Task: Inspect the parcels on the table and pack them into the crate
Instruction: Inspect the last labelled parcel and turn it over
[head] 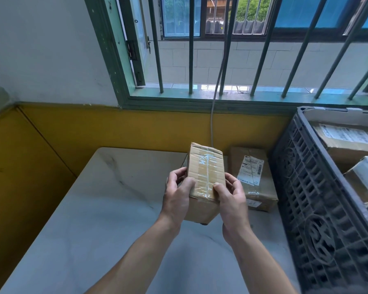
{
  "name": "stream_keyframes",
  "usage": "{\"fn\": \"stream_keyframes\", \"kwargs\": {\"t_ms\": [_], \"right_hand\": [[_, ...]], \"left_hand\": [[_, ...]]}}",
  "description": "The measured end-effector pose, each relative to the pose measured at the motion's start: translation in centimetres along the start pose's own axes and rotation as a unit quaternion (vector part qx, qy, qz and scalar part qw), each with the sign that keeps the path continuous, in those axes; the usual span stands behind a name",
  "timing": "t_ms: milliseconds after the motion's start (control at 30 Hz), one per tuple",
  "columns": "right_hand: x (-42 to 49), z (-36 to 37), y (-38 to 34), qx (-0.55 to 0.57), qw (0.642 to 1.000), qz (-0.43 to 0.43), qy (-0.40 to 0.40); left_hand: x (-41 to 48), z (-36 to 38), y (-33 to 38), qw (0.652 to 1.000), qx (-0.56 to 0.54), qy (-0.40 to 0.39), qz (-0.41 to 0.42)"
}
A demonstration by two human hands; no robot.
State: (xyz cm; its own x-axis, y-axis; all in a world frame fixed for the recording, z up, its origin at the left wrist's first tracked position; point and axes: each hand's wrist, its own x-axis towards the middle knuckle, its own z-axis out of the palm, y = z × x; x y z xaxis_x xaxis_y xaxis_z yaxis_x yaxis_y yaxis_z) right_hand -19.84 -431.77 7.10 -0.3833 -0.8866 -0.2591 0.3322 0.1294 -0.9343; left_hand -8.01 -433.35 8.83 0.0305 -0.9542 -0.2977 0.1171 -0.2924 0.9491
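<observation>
Taped parcel point(206, 177) between hands; left hand point(176, 196), right hand point(232, 198) both gripping it.

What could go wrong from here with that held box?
The box is held only at its near end by the left hand and right hand, so it might slip. Swinging right, it could bump the labelled parcel or catch the wall of the crate. The crate already holds parcels, so fit may be tight.
</observation>
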Motion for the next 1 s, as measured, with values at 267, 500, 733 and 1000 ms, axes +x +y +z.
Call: {"fn": "stream_keyframes", "kwargs": {"t_ms": [267, 500, 733, 1000], "right_hand": [[0.7, -0.2, 0.3, 0.051, 0.998, 0.016, 0.028], [1.2, -0.5, 0.5, 0.027, 0.999, -0.026, 0.038], [1.2, -1.2, 1.3, -0.118, 0.983, -0.095, 0.103], [1.1, -1.4, 1.2, -0.084, 0.995, -0.057, 0.019]], "left_hand": [[1.1, -0.6, -1.0, 0.997, 0.055, 0.041, 0.027], [0.7, -0.8, -0.5, 0.998, 0.008, 0.035, -0.044], [1.4, -1.7, -1.1, 0.998, 0.005, 0.062, 0.022], [1.6, -1.8, -1.1, 0.996, -0.035, 0.076, 0.027]]}}
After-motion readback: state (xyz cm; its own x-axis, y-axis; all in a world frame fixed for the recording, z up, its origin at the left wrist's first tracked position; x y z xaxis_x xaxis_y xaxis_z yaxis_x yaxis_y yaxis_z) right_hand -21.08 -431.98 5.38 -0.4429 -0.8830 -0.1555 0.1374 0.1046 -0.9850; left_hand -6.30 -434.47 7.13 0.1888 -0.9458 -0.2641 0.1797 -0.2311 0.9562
